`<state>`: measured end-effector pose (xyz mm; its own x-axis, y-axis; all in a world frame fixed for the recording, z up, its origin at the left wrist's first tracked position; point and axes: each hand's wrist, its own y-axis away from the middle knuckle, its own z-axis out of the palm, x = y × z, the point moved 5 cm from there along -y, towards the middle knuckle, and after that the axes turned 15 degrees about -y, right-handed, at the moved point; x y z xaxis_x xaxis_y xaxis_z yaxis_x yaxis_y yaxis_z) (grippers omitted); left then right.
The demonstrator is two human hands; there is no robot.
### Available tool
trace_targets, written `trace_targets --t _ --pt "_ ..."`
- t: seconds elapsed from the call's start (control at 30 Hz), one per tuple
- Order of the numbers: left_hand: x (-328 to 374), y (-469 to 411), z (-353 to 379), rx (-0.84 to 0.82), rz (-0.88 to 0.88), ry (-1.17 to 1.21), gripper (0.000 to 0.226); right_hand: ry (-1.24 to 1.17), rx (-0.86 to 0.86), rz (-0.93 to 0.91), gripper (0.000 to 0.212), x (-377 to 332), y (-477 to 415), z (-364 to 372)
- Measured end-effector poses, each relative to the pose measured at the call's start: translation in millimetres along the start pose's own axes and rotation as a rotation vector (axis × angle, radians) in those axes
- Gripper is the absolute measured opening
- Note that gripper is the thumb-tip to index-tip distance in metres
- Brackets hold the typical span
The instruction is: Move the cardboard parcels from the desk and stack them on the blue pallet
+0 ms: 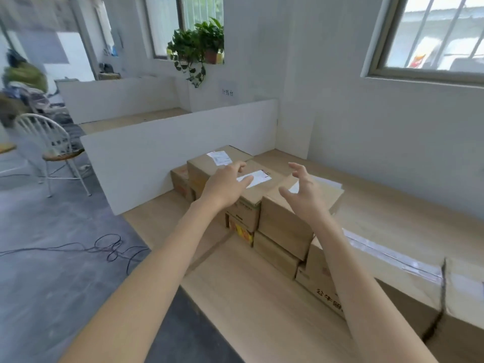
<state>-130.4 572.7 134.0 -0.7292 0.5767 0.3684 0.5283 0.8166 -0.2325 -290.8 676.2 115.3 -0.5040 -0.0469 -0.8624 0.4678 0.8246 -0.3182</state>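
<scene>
Several cardboard parcels stand packed together on the wooden desk. My left hand hovers over the middle parcel, fingers spread above its white label. My right hand is held above the neighbouring parcel, fingers spread and loosely bent, holding nothing. A taller parcel with a white label stands behind, against the white divider. A large parcel with clear tape lies at the right. The blue pallet is out of view.
A white divider borders the desk on the left. A white chair and a dark cable are on the grey floor to the left. Potted plants sit on a windowsill at the back.
</scene>
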Motion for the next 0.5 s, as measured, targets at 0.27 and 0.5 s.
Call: trace_targets --t 0.27,0.5 --pt "-106.8 -71.2 -5.8 0.025 -0.068 -0.034 0.051 0.031 -0.061 -0.025 0.057 -2.9 -83.9 112.1" --pt "-186.5 -162.1 4.3 -0.030 -0.035 -0.118 0.049 0.062 -0.062 0.069 0.060 22.5 -172.6 201.0"
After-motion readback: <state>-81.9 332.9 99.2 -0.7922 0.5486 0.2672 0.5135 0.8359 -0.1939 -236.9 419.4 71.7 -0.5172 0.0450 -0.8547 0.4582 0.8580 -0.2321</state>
